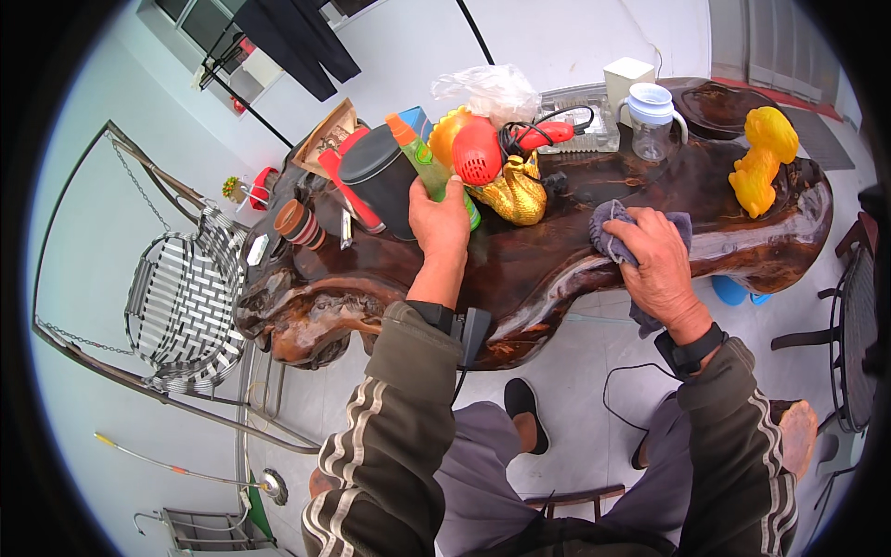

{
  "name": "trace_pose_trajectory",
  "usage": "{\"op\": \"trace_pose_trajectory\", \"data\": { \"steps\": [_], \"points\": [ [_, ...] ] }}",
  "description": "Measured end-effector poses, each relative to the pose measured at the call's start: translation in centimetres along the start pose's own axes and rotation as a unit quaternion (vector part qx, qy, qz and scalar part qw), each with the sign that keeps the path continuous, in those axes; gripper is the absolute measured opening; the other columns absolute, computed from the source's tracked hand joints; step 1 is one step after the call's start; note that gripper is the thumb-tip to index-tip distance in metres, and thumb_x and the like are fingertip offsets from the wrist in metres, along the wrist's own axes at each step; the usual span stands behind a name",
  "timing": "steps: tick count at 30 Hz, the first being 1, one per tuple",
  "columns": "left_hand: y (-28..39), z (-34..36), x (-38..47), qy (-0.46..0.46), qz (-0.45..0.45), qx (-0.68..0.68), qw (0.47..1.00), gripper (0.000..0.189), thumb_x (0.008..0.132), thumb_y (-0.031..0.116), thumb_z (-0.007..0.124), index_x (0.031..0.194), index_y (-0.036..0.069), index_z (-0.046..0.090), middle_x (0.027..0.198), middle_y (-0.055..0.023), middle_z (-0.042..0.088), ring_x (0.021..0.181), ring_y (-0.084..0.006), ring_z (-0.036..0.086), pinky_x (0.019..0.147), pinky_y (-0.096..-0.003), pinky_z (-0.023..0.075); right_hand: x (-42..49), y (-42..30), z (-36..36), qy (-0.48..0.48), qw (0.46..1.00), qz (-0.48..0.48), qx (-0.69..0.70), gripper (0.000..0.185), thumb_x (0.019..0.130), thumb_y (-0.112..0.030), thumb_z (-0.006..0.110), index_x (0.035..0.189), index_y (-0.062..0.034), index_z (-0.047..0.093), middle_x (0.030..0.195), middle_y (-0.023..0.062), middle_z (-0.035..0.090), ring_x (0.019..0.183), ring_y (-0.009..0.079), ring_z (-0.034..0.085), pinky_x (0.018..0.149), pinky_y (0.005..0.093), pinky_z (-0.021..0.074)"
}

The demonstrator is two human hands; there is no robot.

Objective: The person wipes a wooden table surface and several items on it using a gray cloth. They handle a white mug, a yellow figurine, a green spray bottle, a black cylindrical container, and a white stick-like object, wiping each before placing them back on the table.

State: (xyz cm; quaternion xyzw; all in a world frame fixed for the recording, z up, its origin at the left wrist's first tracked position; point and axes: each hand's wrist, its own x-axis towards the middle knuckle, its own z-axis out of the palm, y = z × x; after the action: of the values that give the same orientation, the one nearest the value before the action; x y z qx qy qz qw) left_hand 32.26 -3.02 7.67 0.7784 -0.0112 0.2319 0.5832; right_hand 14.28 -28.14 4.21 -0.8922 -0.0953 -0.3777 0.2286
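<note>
My left hand (442, 223) is wrapped around a green translucent bottle (426, 159) with an orange top. The bottle's base is close to the table, but I cannot tell whether it touches. In my right hand (653, 257) is a bunched grey-purple cloth (607, 224), pressed on the front edge of a polished dark wood slab table (518, 261). Part of the cloth hangs below that edge. Just right of the bottle stands a golden swan figure (521, 198), with a red hair dryer (477, 150) and its black cord behind it. A black canister (379, 167) is left of the bottle.
A striped cup (299, 224) and a white box (257, 249) sit at the table's left. Towards the right are a handled clear bottle (652, 136) and a yellow animal figure (762, 163). A woven hanging chair (188, 306) is at far left, a dark chair (860, 334) at right.
</note>
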Motion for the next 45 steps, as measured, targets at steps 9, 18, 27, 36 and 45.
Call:
{"op": "trace_pose_trajectory", "data": {
  "steps": [9, 18, 27, 36, 45],
  "points": [
    [0.2, -2.8, -1.5, -0.079, 0.007, -0.17, 0.982, 0.034, 0.101, 0.009, 0.071, 0.131, -0.004, 0.061, 0.12, -0.0101, 0.072, 0.105, -0.0186, 0.069, 0.095, -0.0345, 0.0537, -0.2, 0.0, 0.0, 0.0, 1.0, 0.001, -0.004, 0.039, 0.08, -0.001, 0.074, 0.118, -0.0109, 0.072, 0.114, 0.0117, 0.065, 0.108, 0.0347, 0.061, 0.09, 0.0447, 0.048],
    [3.0, -9.4, -5.8, -0.157, 0.045, -0.185, 0.969, 0.039, 0.103, 0.007, 0.072, 0.137, -0.003, 0.055, 0.13, -0.0106, 0.066, 0.119, -0.0174, 0.064, 0.106, -0.0348, 0.0502, -0.6, -1.5, -0.9, 0.011, 0.999, 0.005, 0.044, 0.042, 0.078, 0.005, 0.07, 0.118, -0.0094, 0.071, 0.113, 0.0133, 0.064, 0.108, 0.0366, 0.061, 0.091, 0.0462, 0.0491],
    [6.1, -15.1, -15.6, -0.333, 0.015, -0.188, 0.924, 0.045, 0.103, 0.003, 0.069, 0.145, 0.0, 0.054, 0.139, -0.0091, 0.065, 0.129, -0.0181, 0.062, 0.113, -0.0364, 0.0482, 1.6, -14.5, -5.3, 0.002, 0.932, -0.029, 0.363, 0.052, 0.081, 0.006, 0.063, 0.132, -0.0043, 0.066, 0.124, 0.0218, 0.062, 0.114, 0.0407, 0.067, 0.099, 0.0424, 0.0545],
    [6.8, -17.2, -17.7, -0.35, -0.012, -0.196, 0.916, 0.042, 0.103, 0.01, 0.072, 0.14, 0.0, 0.056, 0.133, -0.0076, 0.066, 0.122, -0.0152, 0.063, 0.108, -0.0352, 0.0506, -0.7, -16.2, -4.3, -0.126, 0.921, 0.018, 0.369, 0.052, 0.081, 0.003, 0.062, 0.133, -0.0046, 0.065, 0.111, 0.0187, 0.064, 0.103, 0.0385, 0.066, 0.09, 0.0436, 0.0544],
    [7.1, -16.0, -19.4, -0.343, 0.011, -0.153, 0.927, 0.033, 0.1, 0.012, 0.076, 0.128, 0.0, 0.063, 0.114, -0.0065, 0.073, 0.104, -0.0149, 0.07, 0.093, -0.0341, 0.0572, 1.6, -15.7, -8.9, -0.029, 0.922, 0.027, 0.385, 0.054, 0.083, 0.007, 0.053, 0.136, -0.0001, 0.062, 0.121, 0.0128, 0.065, 0.113, 0.02, 0.063, 0.102, 0.0321, 0.0487]
  ]
}}
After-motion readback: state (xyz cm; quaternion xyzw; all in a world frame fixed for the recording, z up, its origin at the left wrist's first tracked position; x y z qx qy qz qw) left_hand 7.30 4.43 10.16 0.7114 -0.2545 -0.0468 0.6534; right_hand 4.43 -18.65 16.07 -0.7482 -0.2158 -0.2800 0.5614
